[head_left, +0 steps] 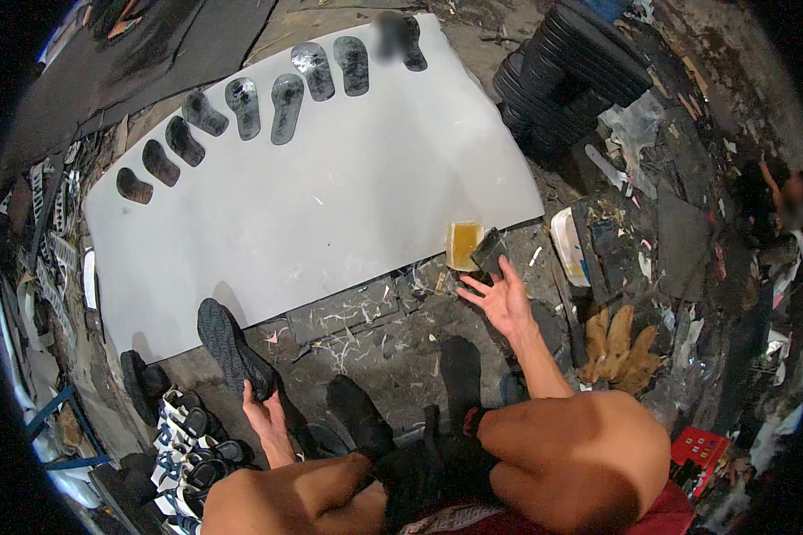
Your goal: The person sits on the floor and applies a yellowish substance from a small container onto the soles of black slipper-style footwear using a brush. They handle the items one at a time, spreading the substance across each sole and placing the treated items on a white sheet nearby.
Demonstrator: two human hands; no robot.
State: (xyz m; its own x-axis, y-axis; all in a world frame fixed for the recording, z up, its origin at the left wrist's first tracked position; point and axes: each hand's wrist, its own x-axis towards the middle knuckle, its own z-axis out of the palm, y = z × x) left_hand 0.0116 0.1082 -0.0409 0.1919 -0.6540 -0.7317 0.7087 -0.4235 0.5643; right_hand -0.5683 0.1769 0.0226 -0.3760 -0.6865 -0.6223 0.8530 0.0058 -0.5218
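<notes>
In my left hand (266,415) is a black shoe sole (225,339), gripped at its lower end and tilted up over the near left edge of a white board (330,214). My right hand (507,305) is open, palm up with fingers spread. Its fingertips are close to a small dark flat piece (489,250); whether they touch cannot be told. That piece leans by a shallow container of yellow-amber stuff (464,245) at the board's near right corner. Along the board's far edge lie several dark soles (243,109), some with a wet shine.
Stacked black soles (580,76) stand beyond the board's right corner. A white tray (569,245) and a tan work glove (620,343) lie right of my hand. White-and-black sandals (192,446) pile up at lower left. Scraps litter the ground; another person (790,201) shows at far right.
</notes>
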